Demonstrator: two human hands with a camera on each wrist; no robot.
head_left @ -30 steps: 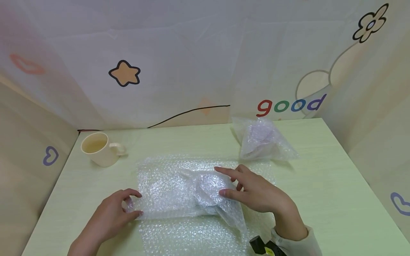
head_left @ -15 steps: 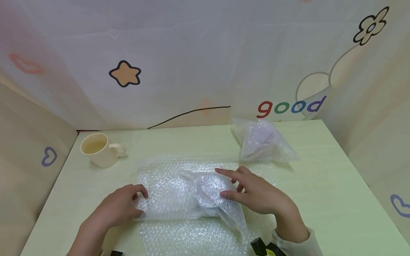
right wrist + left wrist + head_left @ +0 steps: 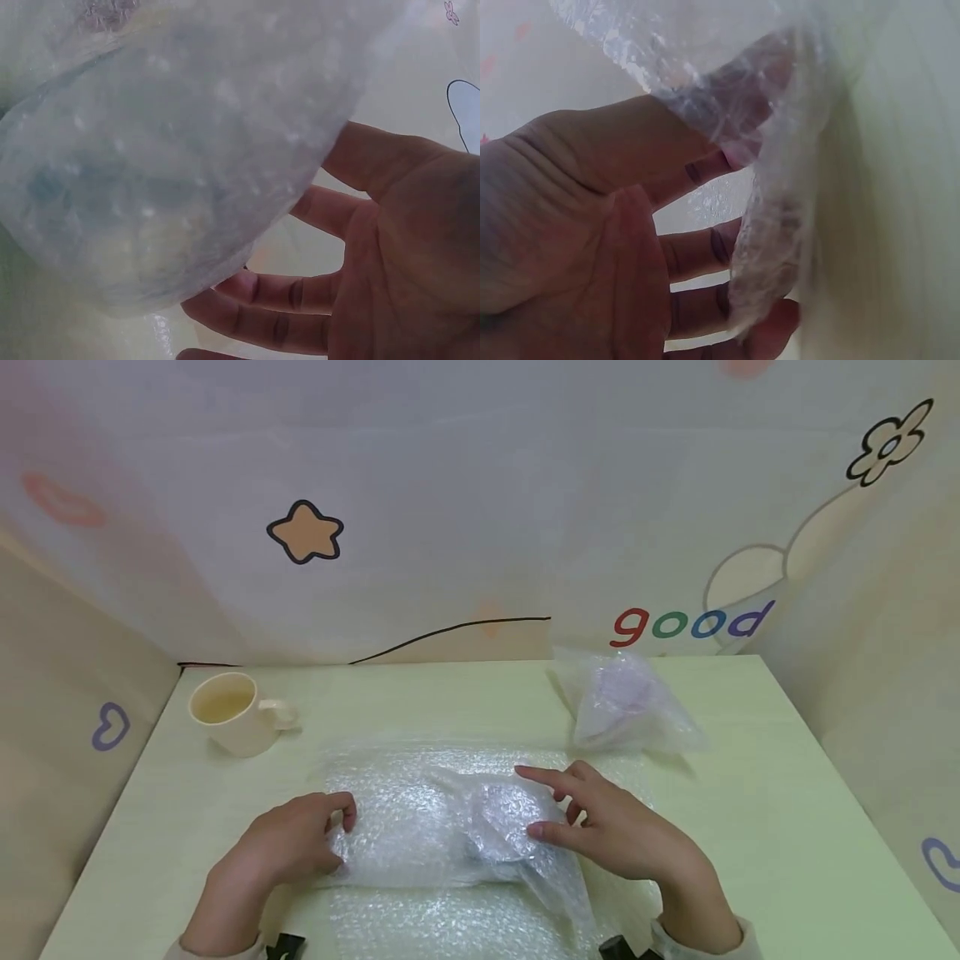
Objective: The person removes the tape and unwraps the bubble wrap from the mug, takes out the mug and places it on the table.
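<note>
A sheet of bubble wrap (image 3: 405, 906) lies flat on the table. On it is a folded length of bubble wrap (image 3: 397, 843), whose right end forms a rounded, wrapped bundle (image 3: 498, 822); what is inside stays hidden. My left hand (image 3: 288, 839) grips the left end of the folded wrap. In the left wrist view, the thumb and fingers show through the clear film (image 3: 769, 225). At the bundle's right side, my right hand (image 3: 611, 818) touches it with thumb and fingers spread apart, the index finger fairly straight along the top.
A cream mug (image 3: 236, 722) stands at the back left, handle to the right. Toward the back right sits another bubble-wrapped bundle (image 3: 630, 702), pale purple inside. Printed curtains rise behind and beside the pale green table (image 3: 765, 793).
My left hand has shifted right, and its fingers have come over the end of the folded wrap. The right hand stays at the bundle. The head view has tilted slightly.
</note>
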